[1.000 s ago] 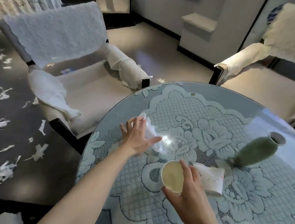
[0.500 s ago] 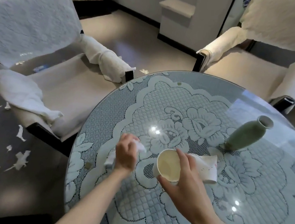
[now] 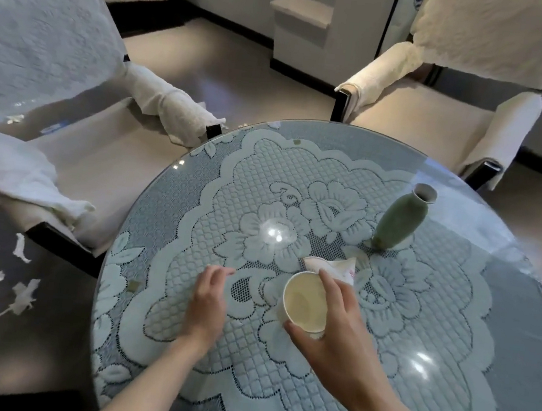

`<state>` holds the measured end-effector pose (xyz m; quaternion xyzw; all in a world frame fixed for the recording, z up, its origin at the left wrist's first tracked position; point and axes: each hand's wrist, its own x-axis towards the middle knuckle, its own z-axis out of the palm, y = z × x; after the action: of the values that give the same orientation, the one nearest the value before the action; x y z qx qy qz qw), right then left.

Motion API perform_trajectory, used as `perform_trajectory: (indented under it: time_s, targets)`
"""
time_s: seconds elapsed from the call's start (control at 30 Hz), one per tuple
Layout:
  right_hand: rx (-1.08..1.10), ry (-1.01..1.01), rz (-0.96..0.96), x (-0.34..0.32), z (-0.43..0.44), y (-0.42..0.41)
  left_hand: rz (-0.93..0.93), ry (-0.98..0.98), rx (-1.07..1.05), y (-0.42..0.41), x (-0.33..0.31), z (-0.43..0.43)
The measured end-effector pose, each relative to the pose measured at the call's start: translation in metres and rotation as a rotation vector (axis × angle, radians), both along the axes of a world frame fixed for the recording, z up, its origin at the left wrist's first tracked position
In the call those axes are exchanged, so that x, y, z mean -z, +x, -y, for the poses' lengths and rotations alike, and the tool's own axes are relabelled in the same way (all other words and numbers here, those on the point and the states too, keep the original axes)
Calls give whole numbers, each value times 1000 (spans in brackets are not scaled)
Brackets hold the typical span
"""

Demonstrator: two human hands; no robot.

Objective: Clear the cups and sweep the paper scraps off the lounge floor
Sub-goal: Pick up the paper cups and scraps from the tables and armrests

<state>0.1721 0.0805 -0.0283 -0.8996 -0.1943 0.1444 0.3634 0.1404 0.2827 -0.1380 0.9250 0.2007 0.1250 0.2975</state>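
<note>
Fingers (image 3: 328, 281) of the right hand (image 3: 343, 332) clamp round a paper cup (image 3: 304, 302) at the lace-covered bench (image 3: 488, 297), hiding part of a crumpled second cup (image 3: 337, 267) lying behind it. The left hand (image 3: 208, 303) is near, its fingers curled under; whether they hold anything cannot be told. Torn paper scraps (image 3: 24, 295) litter the dark floor (image 3: 44, 348), some cut off at the left edge.

A green vase (image 3: 400, 216) stands on the lace-covered table (image 3: 505, 299); armchairs (image 3: 76, 149) beside.
</note>
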Motion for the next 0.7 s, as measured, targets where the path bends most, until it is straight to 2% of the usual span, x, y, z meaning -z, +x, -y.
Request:
perform_trajectory:
  time_s: [0.07, 0.1, 0.2, 0.27, 0.37, 0.43, 0.5, 0.7]
  targets:
    - [8, -11, -6, -1, 12, 1, 66, -76, 63, 19, -18, 26]
    - [22, -17, -16, -1, 19, 2, 12, -137, 54, 34, -29, 40]
    - [106, -41, -16, -3, 42, 8, -354, -242, -54, 79, -48, 80]
    - [182, -45, 7, -5, 60, 12, -529, -286, -101, 104, -52, 102]
    - [265, -49, 55, -6, 87, 16, -716, -132, -7, 120, -46, 127]
    - [296, -54, 48, -7, 101, 18, -691, -82, 51, 116, -39, 139]
    - [306, -41, 49, -9, 112, 21, -563, -115, 82, 103, -36, 145]
    - [122, -23, 57, -19, 90, 34, -83, -416, 85, 35, -65, 102]
